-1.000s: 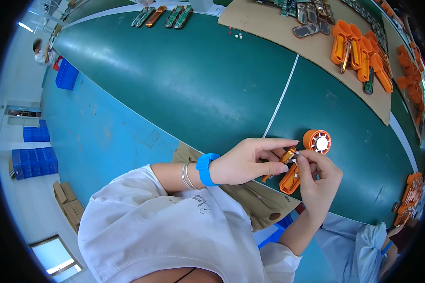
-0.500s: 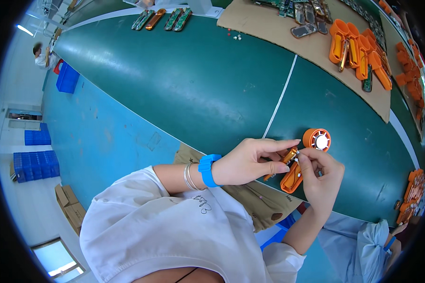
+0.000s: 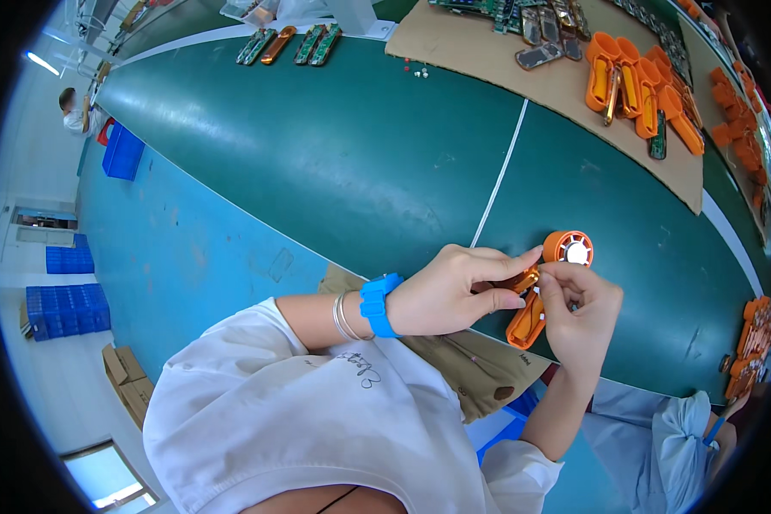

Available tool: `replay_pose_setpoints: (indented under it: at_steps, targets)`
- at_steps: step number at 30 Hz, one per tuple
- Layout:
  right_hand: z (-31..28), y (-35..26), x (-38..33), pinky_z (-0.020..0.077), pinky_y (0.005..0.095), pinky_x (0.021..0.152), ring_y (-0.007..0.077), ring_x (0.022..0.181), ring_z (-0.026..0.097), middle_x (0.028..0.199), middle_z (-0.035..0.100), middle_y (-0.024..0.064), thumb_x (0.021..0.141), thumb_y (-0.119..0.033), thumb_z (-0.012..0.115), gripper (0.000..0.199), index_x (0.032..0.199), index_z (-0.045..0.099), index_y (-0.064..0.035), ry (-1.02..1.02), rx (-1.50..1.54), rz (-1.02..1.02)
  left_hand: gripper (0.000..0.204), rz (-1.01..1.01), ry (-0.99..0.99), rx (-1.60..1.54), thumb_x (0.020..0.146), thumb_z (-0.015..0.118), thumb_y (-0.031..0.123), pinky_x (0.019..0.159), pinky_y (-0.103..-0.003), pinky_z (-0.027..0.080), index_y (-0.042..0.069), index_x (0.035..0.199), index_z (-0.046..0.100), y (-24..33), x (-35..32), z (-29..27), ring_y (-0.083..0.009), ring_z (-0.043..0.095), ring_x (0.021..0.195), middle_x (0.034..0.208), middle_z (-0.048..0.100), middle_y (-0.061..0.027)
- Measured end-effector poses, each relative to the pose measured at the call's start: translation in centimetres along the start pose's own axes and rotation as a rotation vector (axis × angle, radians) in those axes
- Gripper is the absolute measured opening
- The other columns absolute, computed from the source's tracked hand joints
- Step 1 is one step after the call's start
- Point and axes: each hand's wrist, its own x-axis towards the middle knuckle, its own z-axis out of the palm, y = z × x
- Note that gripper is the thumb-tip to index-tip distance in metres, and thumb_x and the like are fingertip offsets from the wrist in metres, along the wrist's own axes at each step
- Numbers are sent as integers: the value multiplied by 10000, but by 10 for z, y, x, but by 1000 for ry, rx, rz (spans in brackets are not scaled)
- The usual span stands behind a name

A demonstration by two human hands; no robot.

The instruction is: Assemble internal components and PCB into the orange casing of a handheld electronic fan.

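Observation:
Over the near edge of the green table, my left hand [image 3: 445, 291] grips a glossy orange-gold strip-shaped part [image 3: 525, 280] between thumb and fingers. My right hand [image 3: 581, 313] is closed in a pinch at the end of that part. What its fingertips hold is too small and covered to name. Beneath both hands lies an orange handheld fan housing [image 3: 523, 330], its hollow handle facing up and partly hidden by my fingers. Its round fan head [image 3: 568, 247], with a white hub, shows just beyond my right fingertips.
Cardboard [image 3: 488, 53] at the far right carries orange fan housings [image 3: 634, 81] and circuit boards. More boards [image 3: 317, 43] sit at the far left, near small red and white bits [image 3: 421, 74]. Orange parts [image 3: 752, 343] and another person's hand [image 3: 735, 403] are at right.
The glossy part has turned between my left fingers and now shows less of its length. Both hands stay over the fan housing; the whole view has shifted slightly.

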Motion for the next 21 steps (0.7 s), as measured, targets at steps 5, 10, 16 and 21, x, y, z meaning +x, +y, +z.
replay_pose_setpoints:
  at_steps: [5, 10, 16, 21]
  targets:
    - [5, -2, -2, 266, 194, 381, 1, 414, 423, 516, 543, 3, 783, 67, 614, 44, 780, 653, 47, 44, 14, 5, 539, 74, 60, 92, 823, 640, -17, 626, -258, 503, 84, 1329, 484, -5, 2, 5, -79, 568, 631, 787, 649, -108]
    - [1, -9, -2, 297, 192, 393, 15, 440, 452, 594, 590, 24, 781, 67, 619, 69, 835, 655, 44, -22, -20, 26, 514, -208, -26, -119, 872, 601, 11, 724, -259, 522, 61, 1357, 437, 4, 2, 0, -90, 602, 792, 950, 657, -103]
    - [-24, -13, -7, 371, 184, 485, 65, 630, 515, 876, 579, 53, 831, 18, 604, 92, 908, 650, -1, 10, -143, -196, 511, -295, -23, -508, 930, 542, 73, 859, -293, 514, 68, 1406, 354, -8, -2, 4, -136, 588, 948, 1144, 579, -117]
    - [-26, -6, -7, 381, 188, 511, 75, 672, 524, 844, 503, 44, 862, 0, 581, 77, 904, 645, 13, -163, 12, -64, 493, -283, -32, -555, 947, 515, 90, 873, -305, 508, 63, 1409, 345, -11, -4, 3, -151, 585, 966, 1162, 564, -117]
